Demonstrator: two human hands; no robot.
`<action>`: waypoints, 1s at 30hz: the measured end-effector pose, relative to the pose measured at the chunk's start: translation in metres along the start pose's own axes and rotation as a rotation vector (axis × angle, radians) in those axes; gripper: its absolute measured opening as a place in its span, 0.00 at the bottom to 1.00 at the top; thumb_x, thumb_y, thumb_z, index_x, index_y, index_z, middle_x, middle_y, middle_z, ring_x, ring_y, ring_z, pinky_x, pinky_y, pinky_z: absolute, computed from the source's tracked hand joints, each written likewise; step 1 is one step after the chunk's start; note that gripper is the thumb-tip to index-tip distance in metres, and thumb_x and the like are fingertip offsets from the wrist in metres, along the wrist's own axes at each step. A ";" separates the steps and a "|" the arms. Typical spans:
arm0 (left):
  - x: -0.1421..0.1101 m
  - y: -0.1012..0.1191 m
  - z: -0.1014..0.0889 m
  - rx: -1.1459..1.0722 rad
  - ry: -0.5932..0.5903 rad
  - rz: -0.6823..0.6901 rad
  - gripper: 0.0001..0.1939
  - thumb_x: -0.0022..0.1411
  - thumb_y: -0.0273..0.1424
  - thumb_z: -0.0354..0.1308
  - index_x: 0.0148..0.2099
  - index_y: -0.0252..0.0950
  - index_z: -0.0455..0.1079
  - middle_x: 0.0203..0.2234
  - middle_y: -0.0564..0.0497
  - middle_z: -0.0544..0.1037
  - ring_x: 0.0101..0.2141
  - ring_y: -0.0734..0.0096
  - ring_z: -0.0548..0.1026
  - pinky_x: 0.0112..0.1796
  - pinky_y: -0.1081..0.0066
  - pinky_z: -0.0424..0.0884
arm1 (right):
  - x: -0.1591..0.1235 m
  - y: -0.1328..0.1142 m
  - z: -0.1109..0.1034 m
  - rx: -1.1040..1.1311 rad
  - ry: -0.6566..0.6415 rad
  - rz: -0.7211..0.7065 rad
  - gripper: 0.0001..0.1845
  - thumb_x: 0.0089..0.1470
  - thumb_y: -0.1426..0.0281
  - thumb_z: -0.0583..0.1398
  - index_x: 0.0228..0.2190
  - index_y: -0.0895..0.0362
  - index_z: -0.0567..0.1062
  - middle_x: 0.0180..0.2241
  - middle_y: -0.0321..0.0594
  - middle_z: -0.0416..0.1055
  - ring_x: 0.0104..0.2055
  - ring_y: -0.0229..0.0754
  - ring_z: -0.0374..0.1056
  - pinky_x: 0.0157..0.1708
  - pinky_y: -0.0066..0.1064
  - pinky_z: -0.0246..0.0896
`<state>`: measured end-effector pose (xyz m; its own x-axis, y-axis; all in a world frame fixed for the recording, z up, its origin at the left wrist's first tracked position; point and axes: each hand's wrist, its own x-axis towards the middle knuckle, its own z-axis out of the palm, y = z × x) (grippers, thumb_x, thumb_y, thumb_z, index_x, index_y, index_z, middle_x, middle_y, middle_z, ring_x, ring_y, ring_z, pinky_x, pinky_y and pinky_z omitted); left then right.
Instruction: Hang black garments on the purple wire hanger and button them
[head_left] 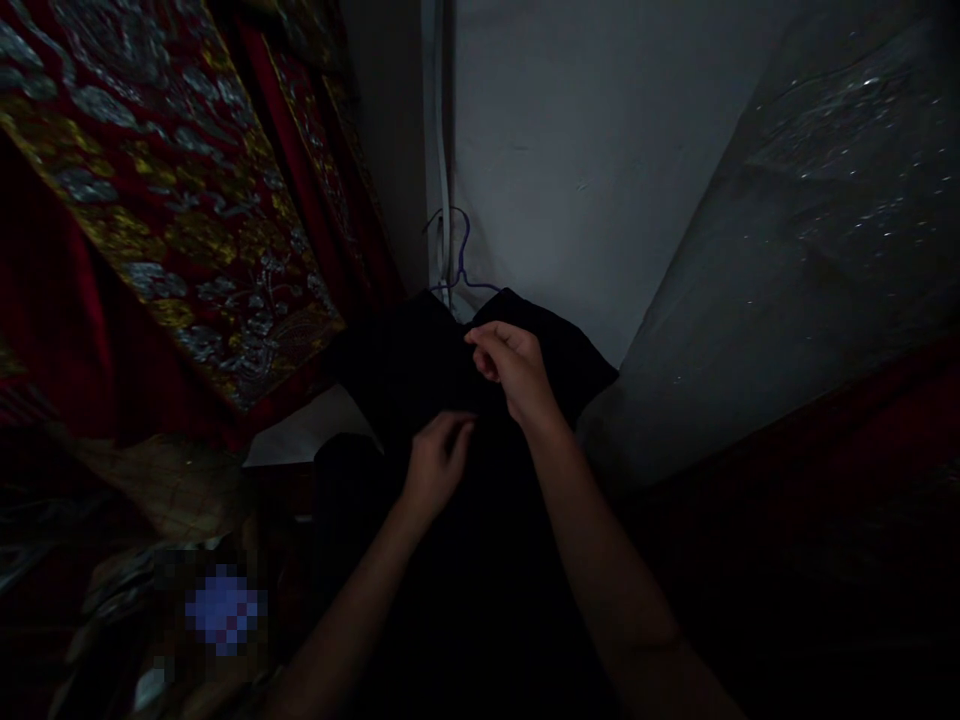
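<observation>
A black garment (420,360) hangs on a blue wire hanger (463,262) in front of me, in dim light. My right hand (514,372) is at the garment's collar near the top, fingers curled in a pinch on the dark cloth. My left hand (439,462) is just below it on the garment's front, fingers bent and pressed against the fabric. What each set of fingers grips is lost in the darkness of the cloth.
Red garments with gold and silver embroidery (187,210) hang close on the left. A grey sequinned cloth (795,260) slopes down on the right. A pale wall (585,150) with a white cable (444,150) stands behind. A blurred patch lies at lower left.
</observation>
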<state>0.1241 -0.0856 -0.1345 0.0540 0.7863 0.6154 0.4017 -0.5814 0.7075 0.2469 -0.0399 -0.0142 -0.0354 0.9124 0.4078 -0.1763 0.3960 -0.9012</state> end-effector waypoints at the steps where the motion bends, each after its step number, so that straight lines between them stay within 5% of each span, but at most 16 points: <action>1: 0.018 0.012 -0.012 0.014 0.106 0.069 0.12 0.70 0.33 0.53 0.51 0.39 0.75 0.42 0.47 0.80 0.43 0.64 0.78 0.47 0.66 0.71 | -0.002 0.000 -0.002 -0.034 -0.004 -0.015 0.11 0.48 0.62 0.63 0.25 0.57 0.74 0.15 0.29 0.63 0.16 0.29 0.54 0.18 0.24 0.45; 3: 0.053 0.032 -0.033 0.047 0.242 0.213 0.16 0.70 0.31 0.53 0.58 0.39 0.71 0.42 0.48 0.80 0.40 0.68 0.77 0.45 0.67 0.71 | -0.003 -0.003 -0.005 -0.091 -0.030 -0.055 0.10 0.49 0.63 0.62 0.25 0.57 0.73 0.15 0.29 0.63 0.17 0.30 0.55 0.19 0.25 0.46; 7: 0.102 0.049 -0.054 0.165 0.177 0.408 0.11 0.69 0.31 0.57 0.51 0.38 0.76 0.38 0.49 0.79 0.37 0.70 0.75 0.42 0.70 0.71 | -0.001 -0.008 -0.008 -0.120 -0.080 -0.154 0.10 0.52 0.63 0.61 0.25 0.56 0.70 0.15 0.27 0.60 0.18 0.30 0.52 0.20 0.26 0.45; 11: 0.110 0.055 -0.049 0.259 0.189 0.470 0.07 0.68 0.30 0.57 0.39 0.35 0.75 0.34 0.49 0.78 0.35 0.70 0.75 0.40 0.70 0.70 | 0.007 0.015 -0.009 -0.187 -0.007 -0.231 0.12 0.53 0.61 0.61 0.25 0.54 0.67 0.19 0.29 0.60 0.20 0.33 0.54 0.23 0.27 0.47; 15: 0.109 0.057 -0.058 0.302 0.368 0.465 0.07 0.68 0.29 0.57 0.37 0.35 0.74 0.33 0.50 0.77 0.37 0.69 0.75 0.45 0.69 0.67 | 0.005 0.062 -0.011 -0.316 0.108 -0.161 0.10 0.50 0.62 0.59 0.24 0.54 0.68 0.22 0.34 0.64 0.25 0.37 0.60 0.27 0.29 0.52; 18: 0.111 0.036 -0.091 0.116 0.610 0.265 0.07 0.66 0.32 0.59 0.36 0.35 0.72 0.31 0.52 0.75 0.38 0.69 0.74 0.45 0.70 0.68 | -0.017 0.089 -0.013 -0.317 0.081 -0.048 0.12 0.49 0.61 0.59 0.22 0.54 0.67 0.20 0.32 0.61 0.24 0.37 0.57 0.27 0.29 0.50; 20: 0.106 0.009 -0.114 -0.214 0.759 0.049 0.06 0.63 0.32 0.60 0.34 0.36 0.71 0.28 0.54 0.74 0.35 0.71 0.74 0.43 0.73 0.69 | -0.039 0.099 -0.013 -0.256 0.038 0.003 0.13 0.50 0.60 0.59 0.21 0.54 0.67 0.19 0.31 0.58 0.23 0.36 0.55 0.26 0.29 0.49; 22: 0.091 -0.021 -0.128 -0.621 0.784 -0.218 0.04 0.61 0.31 0.59 0.34 0.37 0.70 0.28 0.54 0.76 0.35 0.73 0.75 0.42 0.74 0.70 | -0.061 0.102 -0.010 -0.195 -0.013 0.042 0.13 0.51 0.59 0.60 0.23 0.54 0.68 0.19 0.30 0.58 0.23 0.35 0.54 0.25 0.29 0.48; 25: 0.051 -0.059 -0.122 -0.862 0.689 -0.576 0.06 0.58 0.31 0.60 0.29 0.38 0.67 0.22 0.55 0.74 0.29 0.74 0.74 0.36 0.75 0.71 | -0.083 0.100 -0.004 -0.116 -0.053 0.079 0.13 0.53 0.59 0.60 0.25 0.55 0.69 0.19 0.29 0.58 0.22 0.35 0.54 0.24 0.28 0.47; 30: -0.004 -0.086 -0.082 -0.803 0.597 -0.675 0.09 0.48 0.33 0.67 0.26 0.36 0.69 0.20 0.56 0.73 0.24 0.74 0.72 0.30 0.75 0.68 | -0.086 0.102 -0.010 -0.048 0.048 0.108 0.13 0.52 0.59 0.60 0.24 0.55 0.70 0.15 0.27 0.56 0.19 0.33 0.51 0.22 0.28 0.45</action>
<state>0.0147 -0.0554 -0.1695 -0.4641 0.8845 -0.0484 -0.5082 -0.2211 0.8324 0.2420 -0.0770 -0.1424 -0.0045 0.9535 0.3014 -0.1268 0.2984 -0.9460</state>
